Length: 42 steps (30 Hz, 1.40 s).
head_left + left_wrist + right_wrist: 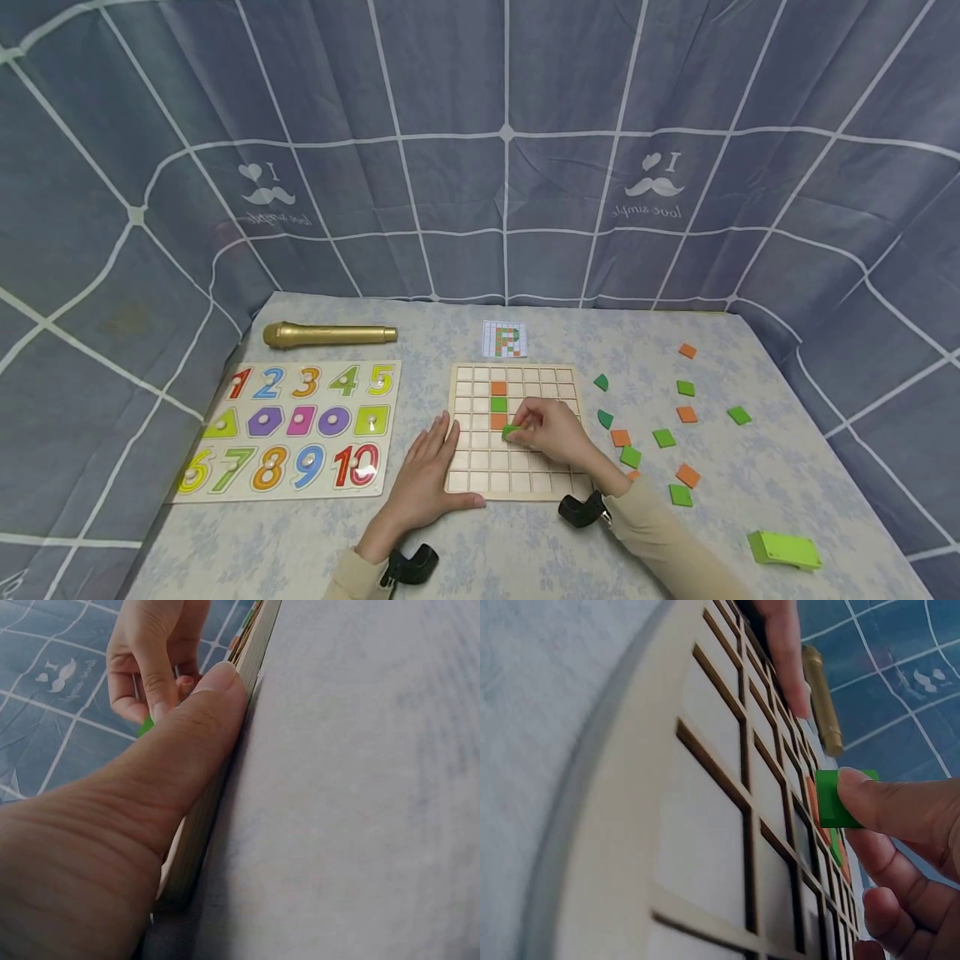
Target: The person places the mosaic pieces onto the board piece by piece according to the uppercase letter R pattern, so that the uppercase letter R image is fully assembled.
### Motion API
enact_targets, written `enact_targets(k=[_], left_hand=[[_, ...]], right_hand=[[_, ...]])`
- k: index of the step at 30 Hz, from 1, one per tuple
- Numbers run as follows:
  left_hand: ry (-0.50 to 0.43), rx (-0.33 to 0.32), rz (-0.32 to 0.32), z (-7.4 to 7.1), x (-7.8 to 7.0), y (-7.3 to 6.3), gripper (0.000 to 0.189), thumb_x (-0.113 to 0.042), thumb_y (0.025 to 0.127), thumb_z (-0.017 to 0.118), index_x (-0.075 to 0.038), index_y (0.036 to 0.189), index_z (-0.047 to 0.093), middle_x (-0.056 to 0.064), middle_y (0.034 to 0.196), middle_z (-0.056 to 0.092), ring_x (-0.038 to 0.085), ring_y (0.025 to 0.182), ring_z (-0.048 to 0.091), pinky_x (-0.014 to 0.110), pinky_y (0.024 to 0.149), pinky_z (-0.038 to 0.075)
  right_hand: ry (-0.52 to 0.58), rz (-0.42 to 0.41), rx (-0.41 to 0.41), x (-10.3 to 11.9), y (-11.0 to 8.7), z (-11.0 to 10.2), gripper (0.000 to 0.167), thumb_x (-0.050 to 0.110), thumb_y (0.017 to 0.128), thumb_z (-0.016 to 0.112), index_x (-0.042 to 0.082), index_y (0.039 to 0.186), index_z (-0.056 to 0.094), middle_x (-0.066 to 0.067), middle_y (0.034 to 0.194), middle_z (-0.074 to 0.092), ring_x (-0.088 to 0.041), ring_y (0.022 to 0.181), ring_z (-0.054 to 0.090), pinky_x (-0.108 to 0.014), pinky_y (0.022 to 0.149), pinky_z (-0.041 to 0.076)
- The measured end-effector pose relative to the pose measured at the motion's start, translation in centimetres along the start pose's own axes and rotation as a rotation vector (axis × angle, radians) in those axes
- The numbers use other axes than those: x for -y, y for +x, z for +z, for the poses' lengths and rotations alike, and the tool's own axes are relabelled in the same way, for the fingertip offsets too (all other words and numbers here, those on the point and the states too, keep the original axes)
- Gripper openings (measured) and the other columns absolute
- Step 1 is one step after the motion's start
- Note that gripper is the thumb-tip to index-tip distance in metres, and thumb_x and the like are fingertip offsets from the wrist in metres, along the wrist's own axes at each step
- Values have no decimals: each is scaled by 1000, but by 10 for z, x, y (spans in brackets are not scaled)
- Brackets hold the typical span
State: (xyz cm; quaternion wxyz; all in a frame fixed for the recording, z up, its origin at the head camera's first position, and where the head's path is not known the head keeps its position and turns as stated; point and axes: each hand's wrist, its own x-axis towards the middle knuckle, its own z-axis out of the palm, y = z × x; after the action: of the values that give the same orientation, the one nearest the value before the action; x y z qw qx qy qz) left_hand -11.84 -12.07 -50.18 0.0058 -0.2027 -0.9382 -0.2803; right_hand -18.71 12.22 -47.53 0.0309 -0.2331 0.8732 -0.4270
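A wooden grid board (pixel 468 467) lies in the middle of the table. Three square tiles sit in one of its columns: an orange tile (pixel 498 388) on top, a green one (pixel 498 404) under it, then another orange one. Between thumb and fingers, my right hand (pixel 551 429) pinches a green square tile (pixel 829 802), held over the board just below that column. My left hand (pixel 427 471) rests at the board's lower left corner, fingers straight along the left side and thumb (pixel 202 712) against the front edge.
Loose orange and green tiles (pixel 663 437) and two dark green quarter-round pieces (pixel 602 382) lie to the right. A pattern card (pixel 504 339) is behind the board. At left are a number puzzle (pixel 288 492) and a gold microphone (pixel 330 334). A lime green block (pixel 784 550) sits front right.
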Motion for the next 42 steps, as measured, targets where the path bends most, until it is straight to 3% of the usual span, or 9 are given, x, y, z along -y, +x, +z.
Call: enact_targets(k=[9, 21, 29, 36, 42], left_hand=[[8, -17, 16, 0, 0, 0, 112, -59, 68, 75, 6, 146, 27, 22, 154, 15, 32, 142, 12, 45, 113, 11], [-3, -7, -3, 0, 2, 0, 113, -61, 68, 74, 4, 147, 26, 20, 155, 13, 29, 142, 9, 43, 114, 9], [2, -50, 31, 3, 2, -1, 113, -61, 67, 74, 7, 145, 28, 23, 153, 17, 33, 141, 15, 47, 111, 15], [-4, -45, 35, 2, 2, 0, 112, -61, 68, 73, 8, 145, 29, 24, 153, 17, 35, 141, 15, 50, 111, 15], [9, -25, 17, 1, 1, -1, 112, -61, 68, 74, 6, 146, 28, 22, 153, 16, 32, 141, 13, 46, 112, 13]], right_hand=[[-66, -2, 38, 8, 4, 14, 15, 23, 79, 79, 22, 78, 64, 15, 67, 56, -7, 51, 43, -25, 49, 37], [-247, -27, -8, 14, 5, 15, 6, 21, 81, 77, 23, 78, 73, 16, 72, 57, -6, 67, 47, -26, 59, 42], [-342, -101, -37, 18, 4, 17, 4, 16, 77, 79, 16, 76, 75, 10, 71, 61, -10, 68, 52, -33, 80, 48], [-353, -144, -45, 17, 0, 17, 4, 16, 77, 80, 15, 80, 77, 8, 74, 64, -10, 68, 51, -26, 64, 45], [-338, -150, -18, 15, -3, 16, 10, 19, 77, 80, 14, 85, 76, 7, 77, 63, -9, 69, 49, -25, 63, 43]])
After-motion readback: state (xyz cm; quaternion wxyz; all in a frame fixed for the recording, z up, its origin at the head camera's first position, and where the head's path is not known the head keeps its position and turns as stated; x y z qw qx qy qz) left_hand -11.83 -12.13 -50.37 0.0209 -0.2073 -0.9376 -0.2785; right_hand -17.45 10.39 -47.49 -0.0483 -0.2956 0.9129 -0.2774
